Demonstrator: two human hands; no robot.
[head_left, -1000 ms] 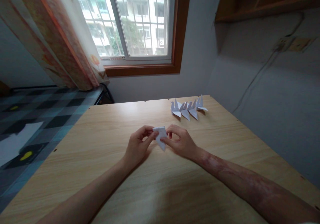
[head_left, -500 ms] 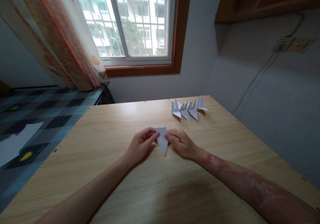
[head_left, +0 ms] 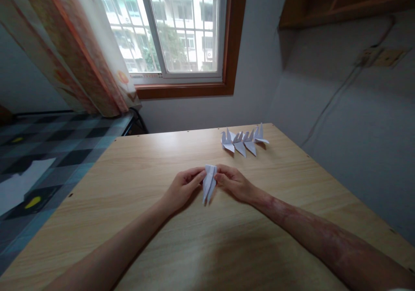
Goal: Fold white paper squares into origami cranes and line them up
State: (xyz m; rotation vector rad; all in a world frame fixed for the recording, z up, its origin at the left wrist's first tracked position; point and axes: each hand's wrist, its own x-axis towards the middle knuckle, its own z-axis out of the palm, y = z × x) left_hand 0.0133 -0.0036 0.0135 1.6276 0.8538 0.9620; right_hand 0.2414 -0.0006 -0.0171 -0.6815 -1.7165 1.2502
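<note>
Between my two hands is a small piece of folded white paper (head_left: 209, 183), its flat edge away from me and two narrow points toward me with a slit between them. My left hand (head_left: 187, 184) pinches its left edge, thumb on top. On the opposite edge, my right hand (head_left: 232, 181) grips it between thumb and fingers. Parts of the fingers are hidden behind the paper. Beyond my hands, several folded paper cranes (head_left: 240, 144) stand in a row on the wooden table (head_left: 155, 152).
A checked cloth (head_left: 61, 142) covers a surface on the left, with white sheets of paper (head_left: 24, 183) lying on it. Behind the table are a window (head_left: 189, 36) and a curtain (head_left: 81, 44). A wooden shelf (head_left: 350, 5) hangs at the upper right.
The folded paper showed one broad point toward me; now it shows two narrow points with a slit between them. Both hands keep hold of it in nearly the same place.
</note>
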